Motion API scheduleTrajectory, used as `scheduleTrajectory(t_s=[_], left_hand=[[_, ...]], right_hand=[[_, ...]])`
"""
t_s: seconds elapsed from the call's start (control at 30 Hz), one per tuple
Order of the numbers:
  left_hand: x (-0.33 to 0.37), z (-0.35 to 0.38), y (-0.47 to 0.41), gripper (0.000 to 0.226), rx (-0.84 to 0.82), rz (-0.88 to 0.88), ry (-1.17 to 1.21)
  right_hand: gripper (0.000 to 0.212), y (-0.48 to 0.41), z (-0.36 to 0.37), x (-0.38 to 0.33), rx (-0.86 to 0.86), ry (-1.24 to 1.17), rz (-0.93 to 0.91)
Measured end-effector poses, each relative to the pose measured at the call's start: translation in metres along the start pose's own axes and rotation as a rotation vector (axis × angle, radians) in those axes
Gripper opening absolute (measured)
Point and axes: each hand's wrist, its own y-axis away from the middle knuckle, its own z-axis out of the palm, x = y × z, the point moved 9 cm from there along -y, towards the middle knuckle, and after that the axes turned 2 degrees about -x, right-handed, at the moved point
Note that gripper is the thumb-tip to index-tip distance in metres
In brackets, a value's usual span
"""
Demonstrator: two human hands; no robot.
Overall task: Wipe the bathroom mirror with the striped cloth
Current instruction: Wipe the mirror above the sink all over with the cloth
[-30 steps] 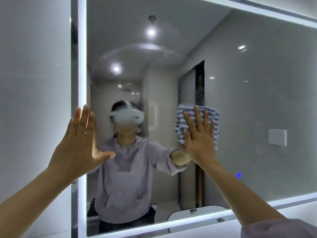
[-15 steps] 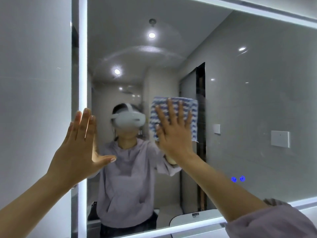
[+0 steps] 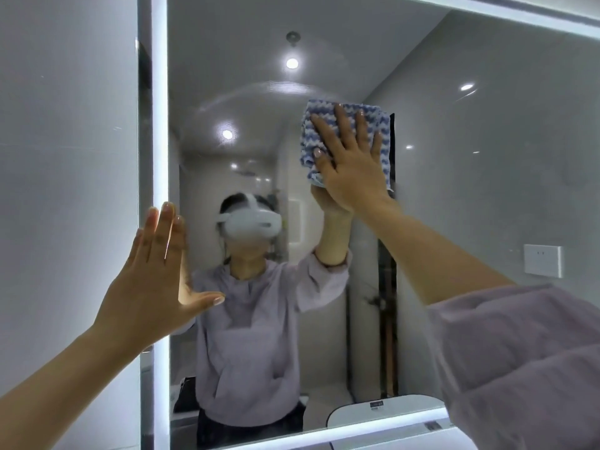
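Head view, single frame. Writing: one small dark label [image 3: 376,405] on a white rounded fixture reflected at lower centre, too small for me to read. Surface: the mirror [image 3: 470,190] fills centre and right of the frame, edged by a lit strip [image 3: 160,125]; faint arc smears show on the glass at upper centre. Striped cloth [image 3: 306,141], blue and white, sits flat on the glass just above centre. My right hand [image 3: 352,170] presses it there, palm on, fingers straight and spread, nothing curled round it. Left hand [image 3: 152,287] is flat at the lit left edge, fingers straight and together, thumb out, holding nothing. Room: pale glossy wall tile [image 3: 65,157] at left; reflected ceiling spotlights [image 3: 292,63] and a white switch plate [image 3: 542,260] at right.
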Motion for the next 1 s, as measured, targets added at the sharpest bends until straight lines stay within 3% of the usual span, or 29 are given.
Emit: scheduleTrajectory(t_s=[0.17,0.43,0.6,1.0], left_hand=[[0.0,-0.002,0.001,0.124,0.014,-0.014,-0.03],[0.003,-0.021,-0.007,0.112,-0.014,-0.031,-0.094],[-0.008,-0.045,-0.037,0.098,0.105,-0.006,-0.12],[-0.028,-0.037,-0.063,0.104,0.144,-0.01,-0.075]], right_hand=[[0.054,0.014,0.005,-0.011,0.026,0.041,0.067],[0.055,0.086,0.036,-0.043,0.012,0.076,-0.202],[0.054,0.088,0.037,-0.041,-0.007,0.064,-0.192],[0.055,0.084,0.036,-0.038,0.007,0.027,-0.204]])
